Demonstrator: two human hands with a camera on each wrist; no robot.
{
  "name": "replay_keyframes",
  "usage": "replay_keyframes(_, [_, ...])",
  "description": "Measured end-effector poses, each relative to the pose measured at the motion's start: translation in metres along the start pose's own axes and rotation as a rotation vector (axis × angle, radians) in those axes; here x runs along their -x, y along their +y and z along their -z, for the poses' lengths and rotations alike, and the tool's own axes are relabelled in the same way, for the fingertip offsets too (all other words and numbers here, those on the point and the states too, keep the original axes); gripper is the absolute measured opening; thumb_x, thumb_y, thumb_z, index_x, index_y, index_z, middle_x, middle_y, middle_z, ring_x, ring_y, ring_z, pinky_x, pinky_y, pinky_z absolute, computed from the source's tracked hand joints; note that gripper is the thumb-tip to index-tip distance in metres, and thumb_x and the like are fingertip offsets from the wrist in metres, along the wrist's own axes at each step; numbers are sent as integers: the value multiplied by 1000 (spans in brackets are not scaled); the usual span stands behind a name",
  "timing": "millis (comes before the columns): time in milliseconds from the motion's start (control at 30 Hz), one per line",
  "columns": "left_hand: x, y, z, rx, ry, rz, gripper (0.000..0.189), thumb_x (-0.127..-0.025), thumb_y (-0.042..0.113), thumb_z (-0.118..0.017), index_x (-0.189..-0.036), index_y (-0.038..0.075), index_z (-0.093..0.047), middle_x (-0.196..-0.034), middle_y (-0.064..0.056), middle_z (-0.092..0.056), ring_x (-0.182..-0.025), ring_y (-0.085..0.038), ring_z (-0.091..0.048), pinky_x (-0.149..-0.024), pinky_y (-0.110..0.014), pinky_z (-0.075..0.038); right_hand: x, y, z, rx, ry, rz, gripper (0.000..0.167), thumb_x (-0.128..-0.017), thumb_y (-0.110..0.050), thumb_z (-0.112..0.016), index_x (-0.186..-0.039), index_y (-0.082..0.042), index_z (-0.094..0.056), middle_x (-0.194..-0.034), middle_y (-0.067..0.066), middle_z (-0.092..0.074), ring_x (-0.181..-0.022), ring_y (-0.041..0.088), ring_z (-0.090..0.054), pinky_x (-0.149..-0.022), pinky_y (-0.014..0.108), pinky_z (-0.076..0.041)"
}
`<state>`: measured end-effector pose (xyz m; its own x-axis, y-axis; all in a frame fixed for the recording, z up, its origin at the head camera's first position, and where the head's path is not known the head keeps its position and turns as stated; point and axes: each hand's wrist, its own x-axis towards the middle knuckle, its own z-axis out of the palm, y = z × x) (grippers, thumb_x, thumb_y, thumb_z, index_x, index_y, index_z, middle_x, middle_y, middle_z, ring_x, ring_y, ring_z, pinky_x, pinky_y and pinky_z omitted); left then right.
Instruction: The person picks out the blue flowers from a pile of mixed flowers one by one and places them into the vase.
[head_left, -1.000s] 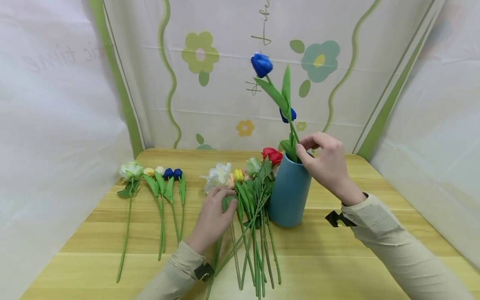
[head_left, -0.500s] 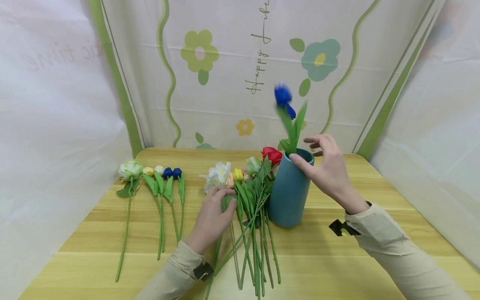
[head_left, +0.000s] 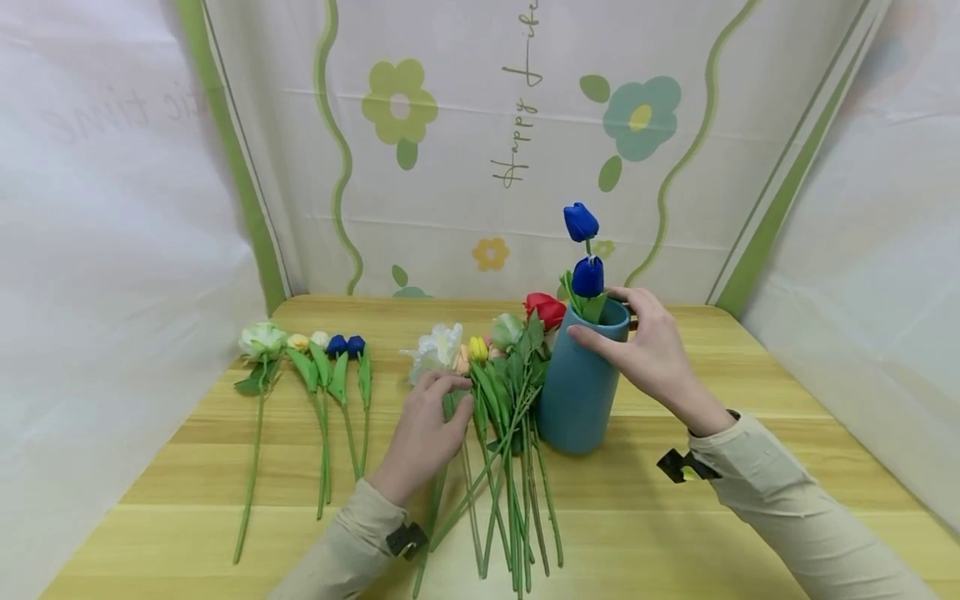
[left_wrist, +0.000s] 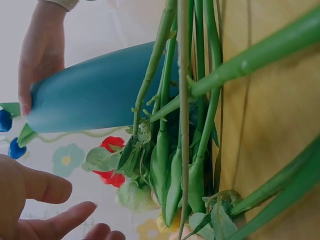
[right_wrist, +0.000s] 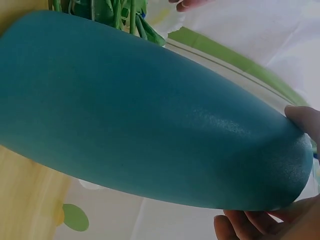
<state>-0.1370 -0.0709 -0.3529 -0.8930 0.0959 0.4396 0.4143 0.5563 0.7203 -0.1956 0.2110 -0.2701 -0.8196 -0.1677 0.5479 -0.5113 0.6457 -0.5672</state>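
Observation:
Near its rim, the teal vase [head_left: 581,383] is held by my right hand [head_left: 648,350], thumb on the near side and fingers round the far side. The right wrist view shows the thumb [right_wrist: 302,120] and curled fingers on opposite sides of the vase wall. Out of the vase mouth stand two blue tulips, an upper tulip [head_left: 581,222] and a lower tulip [head_left: 588,277]; their stems are hidden inside. My left hand [head_left: 427,429] is over the left side of a pile of artificial flowers [head_left: 495,400], its fingers loosely bent and holding nothing.
Left of the pile lie a pale green rose [head_left: 262,340], a yellow tulip [head_left: 298,343], a white tulip [head_left: 321,340] and two blue tulips [head_left: 347,346] on the wooden table [head_left: 187,475]. A red flower [head_left: 545,311] lies close beside the vase. Printed curtains enclose the table.
The upper blue tulip has gone down into the vase, and my right hand has let go of its stem and taken hold of the vase rim. My left hand stays where it was.

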Motion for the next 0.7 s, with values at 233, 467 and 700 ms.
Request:
replay_keyframes(233, [-6,-3,16,-116,-69,34,23,-98,18,-62,-115,4,-66,-121,-12,-57,-108,-27,-57,-86,-43,-50,1,-4,0,2,0,1,70,-83,-36,-80,-136,0,-53,-128,19,-53,-112,35,-51,-86,53,-43])
replay_keyframes(467, [-20,-22,62,-241,-213,221,27,-100,21,-55,-113,0,-65,-97,-10,-66,-73,-19,-62,-59,-32,-53,1,-2,1,28,-10,-27,73,-83,-42,-79,-137,0,-53,-129,19,-52,-115,36,-50,-87,55,-43])
replay_keyframes(700, [-30,-48,102,-419,-372,361,43,-99,24,-52,-58,13,-44,-50,4,-34,-42,-9,-31,-42,-24,-31,0,-3,2,30,-59,-51,81,-85,-46,-75,-142,3,-46,-132,22,-49,-120,41,-47,-92,61,-41])
